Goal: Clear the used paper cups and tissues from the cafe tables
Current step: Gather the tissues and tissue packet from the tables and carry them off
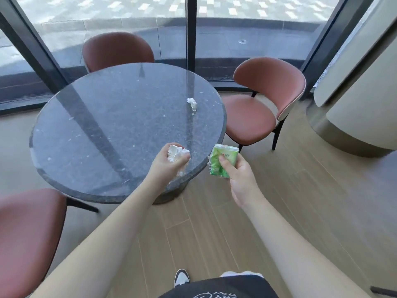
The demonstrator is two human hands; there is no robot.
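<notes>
Left grip (169, 163): curled round crumpled white tissue wad (176, 153).
Right grip (234, 171): pinches green plastic tissue packet (223, 161).
Remaining: small crumpled white tissue (192, 103), round grey stone table (96, 125), centre-right.
Technique: reach over, pinch whole.

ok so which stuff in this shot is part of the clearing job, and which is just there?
Part of the job:
- crumpled tissue held in the left hand
- crumpled tissue on the table, far right side
- green packet held in the right hand
- round table

Just there:
- chairs
- window
- pillar
</notes>
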